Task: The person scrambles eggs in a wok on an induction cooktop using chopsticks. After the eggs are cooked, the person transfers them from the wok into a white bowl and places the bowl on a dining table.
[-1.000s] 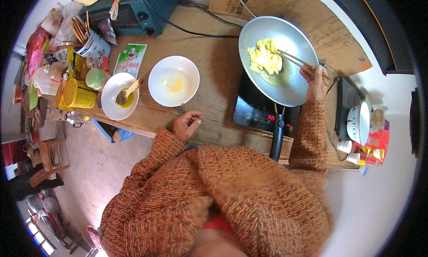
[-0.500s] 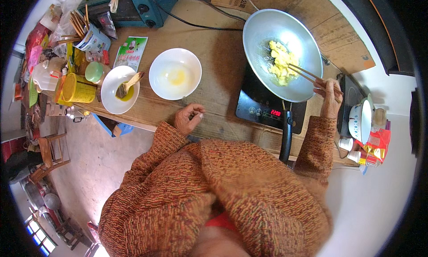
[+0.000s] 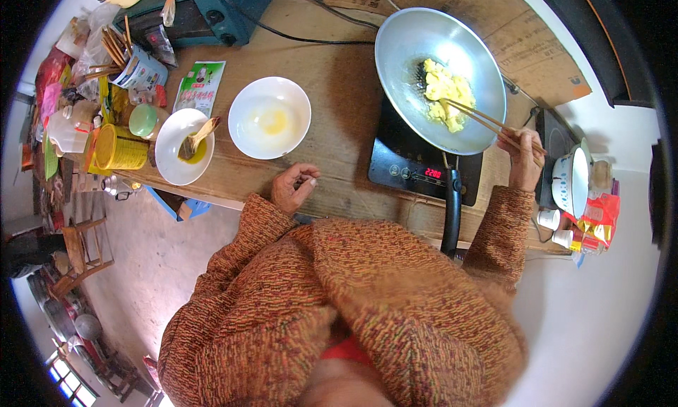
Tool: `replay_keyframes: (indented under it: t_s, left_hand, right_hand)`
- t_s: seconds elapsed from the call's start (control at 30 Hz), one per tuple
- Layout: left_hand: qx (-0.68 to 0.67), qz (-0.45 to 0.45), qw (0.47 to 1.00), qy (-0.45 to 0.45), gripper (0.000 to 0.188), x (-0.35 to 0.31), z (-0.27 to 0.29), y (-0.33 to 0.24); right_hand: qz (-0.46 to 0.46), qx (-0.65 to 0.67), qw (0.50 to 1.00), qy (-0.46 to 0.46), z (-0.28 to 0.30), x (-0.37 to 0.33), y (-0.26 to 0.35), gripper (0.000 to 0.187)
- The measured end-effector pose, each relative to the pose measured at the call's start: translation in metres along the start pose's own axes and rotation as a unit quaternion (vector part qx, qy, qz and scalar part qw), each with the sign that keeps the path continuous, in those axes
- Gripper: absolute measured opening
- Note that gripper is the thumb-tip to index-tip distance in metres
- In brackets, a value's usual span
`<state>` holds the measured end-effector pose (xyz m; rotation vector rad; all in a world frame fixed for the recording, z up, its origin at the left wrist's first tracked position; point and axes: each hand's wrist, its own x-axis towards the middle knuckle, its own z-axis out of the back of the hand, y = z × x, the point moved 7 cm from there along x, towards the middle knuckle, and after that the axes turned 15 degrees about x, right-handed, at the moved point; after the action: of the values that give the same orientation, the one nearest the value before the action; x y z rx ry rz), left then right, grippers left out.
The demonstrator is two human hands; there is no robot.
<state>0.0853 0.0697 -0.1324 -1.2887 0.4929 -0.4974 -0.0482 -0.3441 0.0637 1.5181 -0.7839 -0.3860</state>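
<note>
Wooden chopsticks (image 3: 484, 119) are gripped in my right hand (image 3: 522, 156), their tips in the yellow scrambled eggs (image 3: 452, 89). The eggs lie clumped in a silver wok (image 3: 406, 36) with a black handle, which sits on a black induction cooker (image 3: 395, 149) with a lit red display. Near the table's front edge rests my left hand (image 3: 293, 186), its fingers curled and nothing seen in them. Beyond it stands a white bowl (image 3: 244, 135) with a little yellow liquid. Left of that, a smaller white bowl (image 3: 167, 156) holds oil and a brush (image 3: 201, 135).
A green-white packet (image 3: 201, 85), a lidded jar (image 3: 145, 121), a yellow tub (image 3: 120, 149) and a cup of chopsticks (image 3: 141, 71) crowd the left. At the back stand a teal oven (image 3: 244, 15) and a cardboard sheet (image 3: 544, 61). An enamel pot (image 3: 568, 184) is at the right.
The chopsticks have shifted the eggs slightly within the wok, and the eggs look more bunched together. My left hand stays curled by the table edge. The whole view has shifted a little.
</note>
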Motion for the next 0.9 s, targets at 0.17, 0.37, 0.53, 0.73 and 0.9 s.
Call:
replay_keyframes:
  t_s: [0.17,0.37,0.53,0.73,0.9]
  left_hand:
    - [0.013,0.000,1.000,0.002,0.020,-0.001,0.001,-0.003]
    - [0.022,-0.007,1.000,0.003,0.020,0.001,0.001,-0.005]
    - [0.010,0.001,1.000,0.009,0.020,0.001,0.001,0.001]
    - [0.011,0.007,1.000,0.002,0.019,-0.001,0.002,-0.004]
    - [0.007,0.010,1.000,0.009,0.019,-0.001,0.000,0.000]
  right_hand:
    - [0.001,0.007,1.000,-0.022,0.016,-0.001,0.015,0.026]
    - [-0.021,0.057,0.996,-0.059,0.007,0.008,-0.025,0.027]
    - [-0.042,0.103,0.993,-0.035,-0.024,0.015,-0.038,0.027]
    - [0.030,0.089,0.995,-0.022,-0.030,0.022,-0.008,0.027]
    - [0.052,0.036,0.995,-0.081,-0.012,0.025,-0.014,0.028]
